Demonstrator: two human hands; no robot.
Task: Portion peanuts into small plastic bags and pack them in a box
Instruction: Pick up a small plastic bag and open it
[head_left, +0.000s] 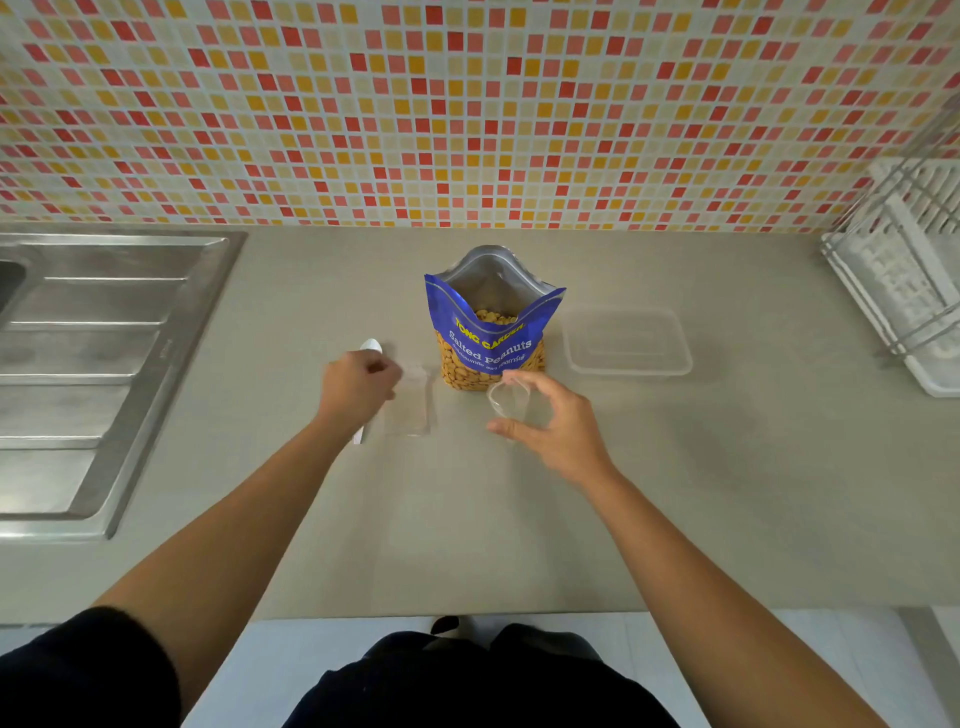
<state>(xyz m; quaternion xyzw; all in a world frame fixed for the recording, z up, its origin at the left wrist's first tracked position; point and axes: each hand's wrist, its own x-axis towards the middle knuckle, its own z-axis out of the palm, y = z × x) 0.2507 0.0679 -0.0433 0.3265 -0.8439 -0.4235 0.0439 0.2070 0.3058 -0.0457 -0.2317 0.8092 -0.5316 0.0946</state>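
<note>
Right now both your arms reach forward over the grey counter, forearms bare and almost straight, converging toward the middle.

Your left hand is turned knuckles-up, its fingers curled down around the white spoon. The spoon's bowl pokes out past your knuckles and the end of its handle shows under your wrist. Whether the spoon is lifted or lies on the counter I cannot tell.

Your right hand is angled inward with the palm facing left. Its thumb is low and its fingers arch above, and they hold the small clear bag by its rim, so that the mouth gapes open in a rounded loop. That bag sits just in front of the peanut pouch, which stands upright and open at the centre of the counter with nuts visible inside.

Between your two hands, a flat stack of spare bags lies on the counter just beside your left hand. The clear plastic box rests to the right of the pouch, near it but apart, with no lid on it.

A steel sink runs along your left and a white dish rack stands at far right.
</note>
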